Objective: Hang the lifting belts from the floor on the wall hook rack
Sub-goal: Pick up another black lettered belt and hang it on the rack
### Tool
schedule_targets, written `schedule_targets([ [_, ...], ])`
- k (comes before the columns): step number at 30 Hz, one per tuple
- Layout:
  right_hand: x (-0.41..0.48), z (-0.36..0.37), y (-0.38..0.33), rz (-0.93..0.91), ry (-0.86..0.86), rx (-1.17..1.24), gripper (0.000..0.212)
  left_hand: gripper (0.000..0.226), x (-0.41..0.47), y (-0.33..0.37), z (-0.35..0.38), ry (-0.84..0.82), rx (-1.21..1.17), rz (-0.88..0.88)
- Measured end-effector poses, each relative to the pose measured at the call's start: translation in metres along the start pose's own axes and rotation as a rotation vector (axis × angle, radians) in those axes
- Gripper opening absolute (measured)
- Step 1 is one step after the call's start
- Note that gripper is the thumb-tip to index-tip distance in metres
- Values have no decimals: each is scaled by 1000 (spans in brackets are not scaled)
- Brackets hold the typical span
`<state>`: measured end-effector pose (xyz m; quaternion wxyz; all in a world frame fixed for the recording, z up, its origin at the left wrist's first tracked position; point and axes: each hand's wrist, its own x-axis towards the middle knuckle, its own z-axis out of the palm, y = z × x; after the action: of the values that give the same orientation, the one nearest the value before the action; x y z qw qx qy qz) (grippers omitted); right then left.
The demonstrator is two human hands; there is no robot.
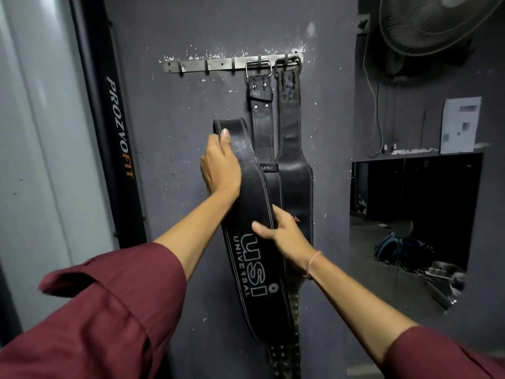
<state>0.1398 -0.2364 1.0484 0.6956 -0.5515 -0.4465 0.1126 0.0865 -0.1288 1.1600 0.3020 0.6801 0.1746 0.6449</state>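
Observation:
A black leather lifting belt (250,187) printed "USI UNIVERSAL" is held up in front of the dark grey wall, below the metal hook rack (207,64). My left hand (220,166) grips its upper end, thumb over the top edge. My right hand (284,232) holds its wide middle part from the right side. Its lower end hangs down out of view. Two other black belts hang by their buckles from the rack's two rightmost hooks: one (262,116) narrower, one (293,160) wider. The hooks on the left part of the rack are bare.
A black post marked "PROZOFIT" (120,127) stands at the left of the wall. A wall fan (434,23) with a dangling cord is at the upper right. Below it an opening shows a floor with a blue bag (396,246) and clutter.

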Motion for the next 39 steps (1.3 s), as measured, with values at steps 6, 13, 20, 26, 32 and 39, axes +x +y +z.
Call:
schedule_targets([
  [6, 30, 0, -35, -166, 146, 43, 36, 32, 11, 1, -7, -141, -98, 47],
  [13, 69, 10, -64, -234, 355, 93, 13, 31, -60, -38, -7, -78, 31, 104],
  [20, 79, -1, -68, -185, 430, 137, 9, 34, -114, -70, -8, -88, 44, 103],
  [26, 88, -6, -84, -196, 432, 142, 6, 47, -166, -94, -11, -217, -74, -13],
  [32, 93, -21, -96, -219, 500, 105, 5, 88, -195, -133, -13, -374, -74, -120],
  [39, 77, -26, -76, -216, 494, 70, 3, 46, -145, -67, -4, -158, -51, -30],
])
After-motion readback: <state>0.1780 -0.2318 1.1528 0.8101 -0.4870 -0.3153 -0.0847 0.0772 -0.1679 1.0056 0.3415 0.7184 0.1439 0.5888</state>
